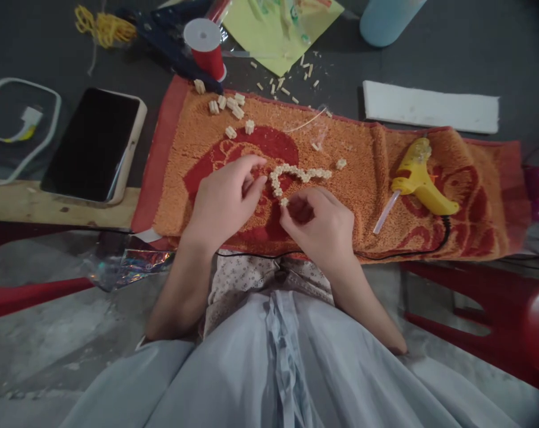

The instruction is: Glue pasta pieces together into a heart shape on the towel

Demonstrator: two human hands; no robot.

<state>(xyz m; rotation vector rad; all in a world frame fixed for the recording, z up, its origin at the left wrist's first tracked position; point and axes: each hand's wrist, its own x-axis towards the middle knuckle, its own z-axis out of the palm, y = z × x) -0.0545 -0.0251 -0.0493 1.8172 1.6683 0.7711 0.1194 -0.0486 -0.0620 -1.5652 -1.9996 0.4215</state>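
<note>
A curved row of small cream-coloured, flower-shaped pieces [305, 174] lies on the orange and red towel [367, 160]. At the row's near end, my right hand [320, 226] pinches one small cream piece [284, 202] between thumb and fingers. This piece sits against or very close to the row; I cannot tell if it is joined. My left hand [224, 202] rests on the towel left of the row, thumb and forefinger apart with nothing visible between them. One loose cream piece [341, 163] lies off the row's right end.
A yellow glue gun [418, 178] with a clear stick lies to the right. Several loose clusters [237, 111] and stick scraps [280, 86] lie behind. Around them are a red thread spool [207, 56], phone [95, 145], white strip [429, 107] and blue cup [389, 21].
</note>
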